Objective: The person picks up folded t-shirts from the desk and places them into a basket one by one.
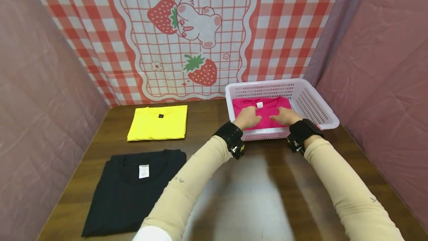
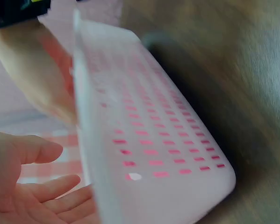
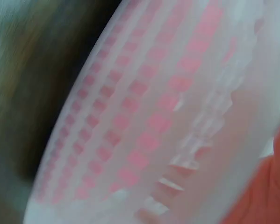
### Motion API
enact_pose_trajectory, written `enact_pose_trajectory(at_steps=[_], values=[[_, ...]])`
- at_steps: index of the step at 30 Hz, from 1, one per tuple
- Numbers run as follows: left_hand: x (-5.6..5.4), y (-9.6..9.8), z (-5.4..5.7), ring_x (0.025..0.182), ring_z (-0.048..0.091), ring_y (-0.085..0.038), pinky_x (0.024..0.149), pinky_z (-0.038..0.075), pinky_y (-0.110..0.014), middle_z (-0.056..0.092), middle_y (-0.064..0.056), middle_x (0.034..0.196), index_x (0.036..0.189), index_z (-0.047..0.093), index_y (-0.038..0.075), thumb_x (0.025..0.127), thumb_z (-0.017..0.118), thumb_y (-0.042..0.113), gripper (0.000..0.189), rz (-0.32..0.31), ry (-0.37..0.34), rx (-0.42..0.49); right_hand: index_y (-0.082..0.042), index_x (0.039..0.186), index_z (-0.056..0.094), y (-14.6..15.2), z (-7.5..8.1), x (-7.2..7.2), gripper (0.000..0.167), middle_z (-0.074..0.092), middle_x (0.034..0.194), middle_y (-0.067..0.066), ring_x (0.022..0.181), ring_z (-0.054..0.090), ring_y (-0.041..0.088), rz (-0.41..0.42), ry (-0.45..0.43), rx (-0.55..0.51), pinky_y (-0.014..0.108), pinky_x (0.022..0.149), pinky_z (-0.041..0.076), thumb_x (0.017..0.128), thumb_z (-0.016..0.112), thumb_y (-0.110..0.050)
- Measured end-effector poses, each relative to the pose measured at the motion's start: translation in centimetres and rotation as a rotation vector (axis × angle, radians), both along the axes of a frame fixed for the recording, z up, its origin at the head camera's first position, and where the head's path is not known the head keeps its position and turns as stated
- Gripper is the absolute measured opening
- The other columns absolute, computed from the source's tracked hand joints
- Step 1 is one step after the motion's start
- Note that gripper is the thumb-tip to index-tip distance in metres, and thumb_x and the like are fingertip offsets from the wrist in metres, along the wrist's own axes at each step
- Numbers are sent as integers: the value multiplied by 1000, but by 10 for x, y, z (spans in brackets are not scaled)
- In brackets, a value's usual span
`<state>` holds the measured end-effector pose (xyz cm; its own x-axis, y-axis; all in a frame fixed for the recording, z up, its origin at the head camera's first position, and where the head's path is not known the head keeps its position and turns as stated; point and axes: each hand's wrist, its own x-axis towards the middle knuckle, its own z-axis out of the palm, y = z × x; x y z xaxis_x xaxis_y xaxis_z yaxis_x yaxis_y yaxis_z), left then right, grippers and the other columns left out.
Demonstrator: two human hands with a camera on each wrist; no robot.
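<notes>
A folded pink T-shirt (image 1: pixel 266 113) with a white neck label lies in a white slotted plastic basket (image 1: pixel 269 132). Over the shirt's left part is my left hand (image 1: pixel 248 117), reaching in above the basket's near rim. In the left wrist view that left hand (image 2: pixel 13 182) has its thumb and fingers apart, with nothing between them. My right hand (image 1: pixel 286 116) is over the shirt's right part, its thumb toward the left hand. The right wrist view is blurred and shows the slotted wall with only part of the right hand (image 3: pixel 263 191); its fingertips are hidden.
A folded yellow T-shirt (image 1: pixel 158 124) lies at the back left of the wooden table (image 1: pixel 200 122). Nearer, a folded black T-shirt (image 1: pixel 133 192) lies partly behind my left sleeve. A checked strawberry curtain (image 1: pixel 187 74) hangs behind, and pink cloth (image 1: pixel 378 85) hangs at the sides.
</notes>
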<state>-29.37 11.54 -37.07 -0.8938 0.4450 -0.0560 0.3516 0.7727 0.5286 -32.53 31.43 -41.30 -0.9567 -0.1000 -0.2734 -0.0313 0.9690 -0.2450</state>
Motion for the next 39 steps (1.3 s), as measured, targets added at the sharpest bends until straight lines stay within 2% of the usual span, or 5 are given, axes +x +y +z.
enact_pose_trajectory(at_steps=[4, 10, 16, 28, 39], values=[[11, -12, 9, 85, 56, -17, 89, 50, -26, 65, -14, 128, 138, 50, 2, 95, 54, 19, 46, -73, 25, 98, 16, 140, 31, -52, 47, 40, 71, 42, 139, 39, 128, 45, 52, -24, 69, -23, 58, 105, 41, 94, 52, -34], [25, -52, 22, 130, 55, -24, 109, 44, -34, 57, -15, 139, 137, 50, -1, 97, 55, 23, 47, -101, 36, 177, 11, 141, 33, -99, 68, 62, 64, 47, 138, 35, 127, 48, 49, 7, 163, -68, 58, 103, 43, 94, 52, -27], [37, -118, 16, 128, 55, -30, 107, 46, -40, 57, -19, 138, 136, 49, -3, 96, 56, 18, 46, -52, -3, 243, 8, 141, 38, -147, 76, 76, 64, 53, 136, 29, 125, 53, 43, 83, 189, -128, 54, 102, 45, 93, 58, -29], [62, -261, -30, 127, 53, -40, 103, 47, -48, 52, -28, 138, 137, 45, -8, 98, 53, 17, 47, 191, -87, 179, -2, 138, 46, -249, 49, 79, 58, 59, 134, 19, 123, 59, 33, 212, 92, -154, 45, 103, 47, 92, 62, -34], [82, -381, -55, 121, 50, -52, 101, 42, -59, 54, -37, 128, 127, 49, -16, 93, 53, 11, 44, 327, 33, -79, -4, 137, 50, -330, -8, 92, 57, 57, 138, 13, 127, 55, 27, 333, -31, -195, 37, 106, 46, 89, 69, -27]])
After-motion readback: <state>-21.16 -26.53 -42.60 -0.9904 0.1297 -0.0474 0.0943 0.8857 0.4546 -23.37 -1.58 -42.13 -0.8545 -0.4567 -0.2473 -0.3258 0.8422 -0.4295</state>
